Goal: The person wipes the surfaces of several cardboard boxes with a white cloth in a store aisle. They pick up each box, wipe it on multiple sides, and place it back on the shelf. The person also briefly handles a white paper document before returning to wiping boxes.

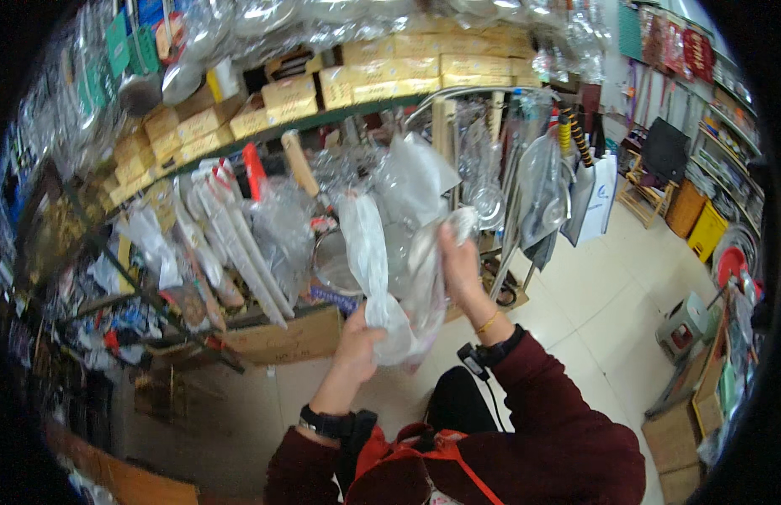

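Note:
My left hand [357, 344] grips the gathered lower part of a long, whitish translucent plastic wrapping [368, 252], whose upper end stands up before the shelf. A little higher and to the right, my right hand [461, 259] is closed on a crumpled clear-and-white plastic bag [425, 259], its thumb near a white bunched end. The two plastics meet below, between my hands, and I cannot tell whether they are one piece. What they contain, if anything, is not plain. Behind them, a round metal rim [327, 259] and a pale plastic sheet [418, 173] show on the shelf.
Long plastic-wrapped goods [232, 233] and a wooden handle [299, 163] lean on the shelf to the left. Yellow boxes [381, 79] line the ledge above. Wrapped strainers [542, 183] hang at right. Further right are a stool [682, 325] and cardboard [674, 442] on the tiled floor.

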Demonstrator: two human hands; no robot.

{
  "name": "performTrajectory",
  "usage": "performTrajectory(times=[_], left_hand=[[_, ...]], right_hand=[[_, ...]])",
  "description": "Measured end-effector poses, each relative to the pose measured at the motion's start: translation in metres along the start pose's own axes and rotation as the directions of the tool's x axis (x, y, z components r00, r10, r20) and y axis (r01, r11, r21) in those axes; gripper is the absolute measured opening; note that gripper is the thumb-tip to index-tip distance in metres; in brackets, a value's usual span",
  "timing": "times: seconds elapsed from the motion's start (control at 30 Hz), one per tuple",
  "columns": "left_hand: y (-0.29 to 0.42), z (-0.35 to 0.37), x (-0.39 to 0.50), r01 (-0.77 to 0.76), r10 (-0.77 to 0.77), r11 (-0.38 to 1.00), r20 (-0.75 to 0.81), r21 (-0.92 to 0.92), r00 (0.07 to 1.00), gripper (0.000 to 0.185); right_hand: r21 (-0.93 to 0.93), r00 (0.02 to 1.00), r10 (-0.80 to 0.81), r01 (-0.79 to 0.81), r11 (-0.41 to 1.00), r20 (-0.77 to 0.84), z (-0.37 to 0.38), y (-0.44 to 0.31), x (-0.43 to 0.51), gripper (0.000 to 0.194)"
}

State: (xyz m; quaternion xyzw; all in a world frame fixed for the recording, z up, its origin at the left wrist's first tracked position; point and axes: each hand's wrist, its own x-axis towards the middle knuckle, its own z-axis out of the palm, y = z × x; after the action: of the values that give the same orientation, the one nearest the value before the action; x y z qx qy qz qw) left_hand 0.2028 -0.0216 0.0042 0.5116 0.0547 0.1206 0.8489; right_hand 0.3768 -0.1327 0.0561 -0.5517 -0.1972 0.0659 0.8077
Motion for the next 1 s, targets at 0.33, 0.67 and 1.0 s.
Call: performTrajectory(times=[0.33, 0.67, 1.0], left_hand=[[-0.003, -0.015, 0.005, -0.146, 0.012, 0.934, -0.379, -0.327, 0.925, 0.035], [-0.01, -0.04, -0.005, 0.017, -0.066, 0.991, -0.371, -0.134, 0.926, 0.023], [-0.02, -0.038, -0.008, -0.065, 0.075, 0.997, -0.384, 0.039, 0.92, 0.023]], right_hand=[[-0.208, 0.519, -0.39, 0.764, 0.611, 0.761, 0.014, 0.065, -0.102, 0.047], [-0.188, 0.385, -0.259, 0.809, 0.557, 0.886, 0.013, 0.083, -0.113, 0.048], [-0.153, 0.535, -0.236, 0.583, 0.798, 0.811, 0.009, 0.087, -0.117, 0.033]])
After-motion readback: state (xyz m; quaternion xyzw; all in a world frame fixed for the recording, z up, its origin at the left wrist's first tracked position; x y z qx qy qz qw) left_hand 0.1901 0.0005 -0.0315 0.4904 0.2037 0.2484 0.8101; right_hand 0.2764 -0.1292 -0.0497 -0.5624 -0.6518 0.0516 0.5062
